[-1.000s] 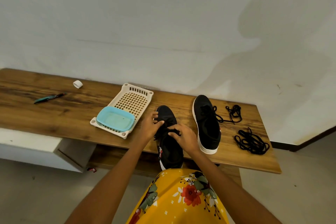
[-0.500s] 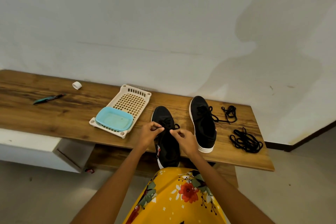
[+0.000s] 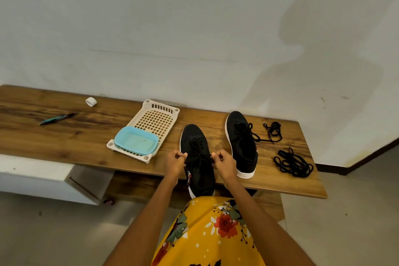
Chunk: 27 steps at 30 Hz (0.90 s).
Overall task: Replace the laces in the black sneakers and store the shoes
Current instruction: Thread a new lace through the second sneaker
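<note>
Lying at the left of the frame on the wooden bench (image 3: 64,142) are a teal pen (image 3: 56,118) and, nearer the wall, a small white roll of tape (image 3: 91,101); toward the middle sits a cream plastic basket tray (image 3: 158,114) with a light blue container (image 3: 135,143) resting in its near end. Just right of the tray, at lower centre, the near black sneaker (image 3: 197,162) points toward the wall with its heel over the bench's front edge. The left hand (image 3: 173,163) has its fingers curled, pinching a black lace end at the shoe's left side, while the right hand (image 3: 224,163) is likewise curled and pinches the other end at the right side, the lace (image 3: 199,155) stretched across the shoe between them. That looks like pulling a knot or bow tight, so this shoe seems laced through and close to finished. Right of it, the second black sneaker (image 3: 241,142) stands untouched; it also appears threaded, its lace ends (image 3: 272,131) trailing loose onto the bench, so tying may remain. Farther right lies a loose heap of black laces (image 3: 292,163), probably the removed ones, though I cannot tell. Neither shoe is stored yet, and where they go is not evident.
</note>
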Motion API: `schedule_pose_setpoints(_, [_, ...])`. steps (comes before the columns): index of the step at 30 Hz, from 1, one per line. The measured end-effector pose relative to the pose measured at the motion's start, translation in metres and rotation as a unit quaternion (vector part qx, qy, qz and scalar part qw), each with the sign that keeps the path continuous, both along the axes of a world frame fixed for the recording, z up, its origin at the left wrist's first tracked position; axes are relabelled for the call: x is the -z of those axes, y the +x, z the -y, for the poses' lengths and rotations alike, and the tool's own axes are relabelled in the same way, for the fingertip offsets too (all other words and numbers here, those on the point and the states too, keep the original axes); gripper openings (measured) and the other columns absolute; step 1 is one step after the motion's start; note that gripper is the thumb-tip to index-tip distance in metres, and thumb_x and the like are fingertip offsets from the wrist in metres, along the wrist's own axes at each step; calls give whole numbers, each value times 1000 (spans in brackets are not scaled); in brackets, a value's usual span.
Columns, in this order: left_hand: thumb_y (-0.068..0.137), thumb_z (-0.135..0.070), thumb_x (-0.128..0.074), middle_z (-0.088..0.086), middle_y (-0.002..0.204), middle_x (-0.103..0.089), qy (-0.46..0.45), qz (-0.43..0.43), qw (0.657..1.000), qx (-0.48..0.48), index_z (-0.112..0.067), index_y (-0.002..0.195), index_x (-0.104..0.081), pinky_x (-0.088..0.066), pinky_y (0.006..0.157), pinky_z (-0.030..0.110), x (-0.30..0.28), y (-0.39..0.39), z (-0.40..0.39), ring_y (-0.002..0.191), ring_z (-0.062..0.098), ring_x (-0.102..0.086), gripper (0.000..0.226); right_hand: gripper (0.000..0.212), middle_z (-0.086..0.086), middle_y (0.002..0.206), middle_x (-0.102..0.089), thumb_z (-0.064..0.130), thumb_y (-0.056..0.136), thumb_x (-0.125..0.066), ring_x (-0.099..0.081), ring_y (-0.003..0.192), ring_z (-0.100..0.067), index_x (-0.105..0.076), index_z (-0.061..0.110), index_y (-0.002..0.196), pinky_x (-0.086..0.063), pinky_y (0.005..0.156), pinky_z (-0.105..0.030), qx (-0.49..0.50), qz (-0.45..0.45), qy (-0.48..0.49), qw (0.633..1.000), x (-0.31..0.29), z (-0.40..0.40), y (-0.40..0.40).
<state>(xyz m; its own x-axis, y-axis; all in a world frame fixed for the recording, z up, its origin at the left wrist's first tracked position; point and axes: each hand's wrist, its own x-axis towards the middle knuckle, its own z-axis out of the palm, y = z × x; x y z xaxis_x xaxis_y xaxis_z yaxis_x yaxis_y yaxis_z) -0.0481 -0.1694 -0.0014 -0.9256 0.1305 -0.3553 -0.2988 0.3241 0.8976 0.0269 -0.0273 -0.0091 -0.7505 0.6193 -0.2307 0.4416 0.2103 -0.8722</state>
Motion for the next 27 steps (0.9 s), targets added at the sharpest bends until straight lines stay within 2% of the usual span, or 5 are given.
schedule_pose_setpoints(13, [93,-20,-56,3,69,-55,-52,23,998,-9,-14,68,-47,-46,64,30,-2,-4,-6,69,17,-58,27,27,1,72,-58,22,95,-55,-64,81,-22,-51,17,68,-55,81,-46,30,16,-22,999,3,5,-2])
schedule_pose_setpoints(17, [91,-27,-58,2,77,-58,-57,-4,998,6,-13,79,-55,-47,71,32,2,1,-2,84,22,-60,19,22,-2,78,-61,28,94,-55,-63,84,-23,-57,15,76,-53,81,-48,4,21,21,1000,2,3,2])
schedule_pose_setpoints(21, [72,-69,-59,-2,104,-60,-32,61,996,49,-21,113,-50,-53,78,39,11,21,-4,97,20,-60,64,44,-1,94,-66,56,86,-55,-62,92,-20,-64,15,100,-46,73,-31,-79,97,57,991,-13,13,20])
schedule_pose_setpoints(23, [71,-55,-69,3,113,-61,-48,59,995,68,-18,121,-51,-54,82,43,16,30,-5,102,23,-61,65,53,-1,102,-66,61,79,-60,-62,96,-20,-61,17,110,-44,70,-29,-108,142,80,981,-12,18,26])
schedule_pose_setpoints(27, [77,-3,-63,8,119,-59,-80,29,993,81,-17,128,-46,-53,86,44,10,38,-10,105,26,-59,55,31,-11,108,-66,27,86,-57,-62,99,-28,-59,10,112,-50,76,-33,-101,177,103,974,-14,22,26])
